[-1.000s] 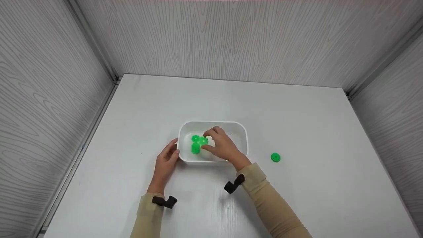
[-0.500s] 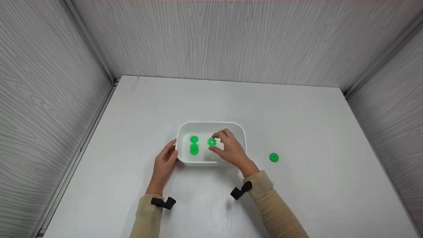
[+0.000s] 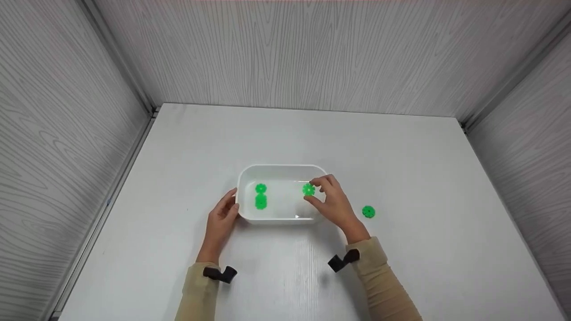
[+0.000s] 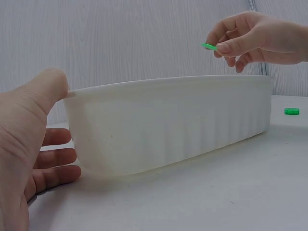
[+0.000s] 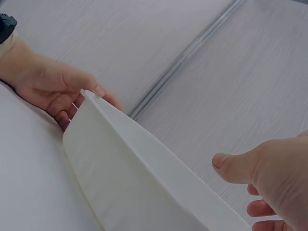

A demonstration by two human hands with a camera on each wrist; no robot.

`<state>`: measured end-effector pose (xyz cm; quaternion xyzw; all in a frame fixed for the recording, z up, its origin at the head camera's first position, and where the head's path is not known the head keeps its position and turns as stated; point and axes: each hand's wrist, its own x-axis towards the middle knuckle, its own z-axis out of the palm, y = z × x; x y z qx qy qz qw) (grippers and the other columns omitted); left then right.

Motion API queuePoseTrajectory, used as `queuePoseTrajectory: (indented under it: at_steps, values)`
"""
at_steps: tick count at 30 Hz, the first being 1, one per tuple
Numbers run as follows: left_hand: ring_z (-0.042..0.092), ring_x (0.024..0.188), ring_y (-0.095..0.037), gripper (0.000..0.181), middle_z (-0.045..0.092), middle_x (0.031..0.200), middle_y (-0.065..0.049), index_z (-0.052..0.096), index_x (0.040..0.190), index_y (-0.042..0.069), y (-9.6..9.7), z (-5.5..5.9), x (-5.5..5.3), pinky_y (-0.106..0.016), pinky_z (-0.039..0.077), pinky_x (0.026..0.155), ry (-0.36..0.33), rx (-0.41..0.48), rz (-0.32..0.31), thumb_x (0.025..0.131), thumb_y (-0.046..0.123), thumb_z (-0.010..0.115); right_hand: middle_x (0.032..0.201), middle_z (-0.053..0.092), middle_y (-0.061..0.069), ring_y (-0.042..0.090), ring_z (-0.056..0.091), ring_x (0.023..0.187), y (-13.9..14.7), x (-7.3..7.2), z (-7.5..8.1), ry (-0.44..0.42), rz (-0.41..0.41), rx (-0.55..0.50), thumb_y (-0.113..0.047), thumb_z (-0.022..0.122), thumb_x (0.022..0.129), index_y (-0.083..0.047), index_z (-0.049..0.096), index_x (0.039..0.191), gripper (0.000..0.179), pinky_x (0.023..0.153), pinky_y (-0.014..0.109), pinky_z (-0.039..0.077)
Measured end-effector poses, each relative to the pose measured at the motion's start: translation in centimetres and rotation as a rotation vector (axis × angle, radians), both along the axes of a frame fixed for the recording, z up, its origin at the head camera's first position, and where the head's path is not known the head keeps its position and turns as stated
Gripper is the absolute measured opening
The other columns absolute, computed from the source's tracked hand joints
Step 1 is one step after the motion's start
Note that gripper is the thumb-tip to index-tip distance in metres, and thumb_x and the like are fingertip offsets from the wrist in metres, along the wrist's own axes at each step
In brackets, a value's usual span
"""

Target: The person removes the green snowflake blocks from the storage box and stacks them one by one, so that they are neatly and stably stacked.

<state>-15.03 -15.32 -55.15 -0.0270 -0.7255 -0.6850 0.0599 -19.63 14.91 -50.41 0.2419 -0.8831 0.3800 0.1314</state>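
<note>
A white plastic container (image 3: pixel 267 219) stands on the table. My left hand (image 3: pixel 221 223) holds its left end, with the thumb (image 4: pixel 55 84) at the rim and the fingers against the outer wall. My right hand (image 3: pixel 333 203) pinches a green notched plastic disc (image 3: pixel 308 189) between thumb and forefinger, above the container's right end. In the left wrist view this disc (image 4: pixel 209 46) lies nearly flat, above the rim. Only a sliver of it shows past the thumb in the right wrist view. Further green discs (image 3: pixel 261 201) lie overlapping in the container's left part.
Another green disc (image 3: pixel 368 211) lies on the white table (image 3: pixel 428 223), right of the container. Grey wood-grain panels (image 3: pixel 290 53) enclose the table at the back and both sides.
My right hand has moved rightward inside the container's outline, carrying the green disc away from the others. My left hand stays at the container's left end.
</note>
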Motion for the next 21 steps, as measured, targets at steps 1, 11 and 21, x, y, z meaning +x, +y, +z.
queuePoseTrajectory:
  at_steps: [1,11,21]
  values:
    - [0.052,0.11,-0.031,0.043,0.055,0.123,-0.019,0.048,0.137,0.011,0.0,0.0,0.0,-0.023,0.047,0.083,-0.001,0.002,-0.002,0.094,0.012,0.055,0.104,0.049,0.007,0.027,0.052,0.09,0.4,0.0,0.0,-0.004,-0.012,-0.003,-0.017,0.074,0.081,-0.007,0.057,0.109,0.035,0.078,0.04,0.048]
    - [0.053,0.11,-0.034,0.044,0.055,0.124,-0.019,0.047,0.137,0.013,0.2,0.2,-0.1,-0.027,0.048,0.083,-0.02,-0.003,0.0,0.094,0.015,0.055,0.103,0.05,0.008,0.031,0.051,0.087,3.7,0.7,-0.6,-0.023,-0.094,-0.069,-0.015,0.075,0.079,-0.006,0.058,0.107,0.034,0.078,0.043,0.046]
    - [0.053,0.107,-0.033,0.043,0.055,0.122,-0.021,0.047,0.137,0.014,0.1,0.0,0.0,-0.024,0.048,0.08,-0.035,-0.008,0.011,0.094,0.015,0.055,0.105,0.05,0.006,0.025,0.05,0.086,6.0,2.2,-1.9,-0.069,-0.191,-0.062,-0.018,0.075,0.079,-0.007,0.059,0.109,0.036,0.077,0.036,0.045]
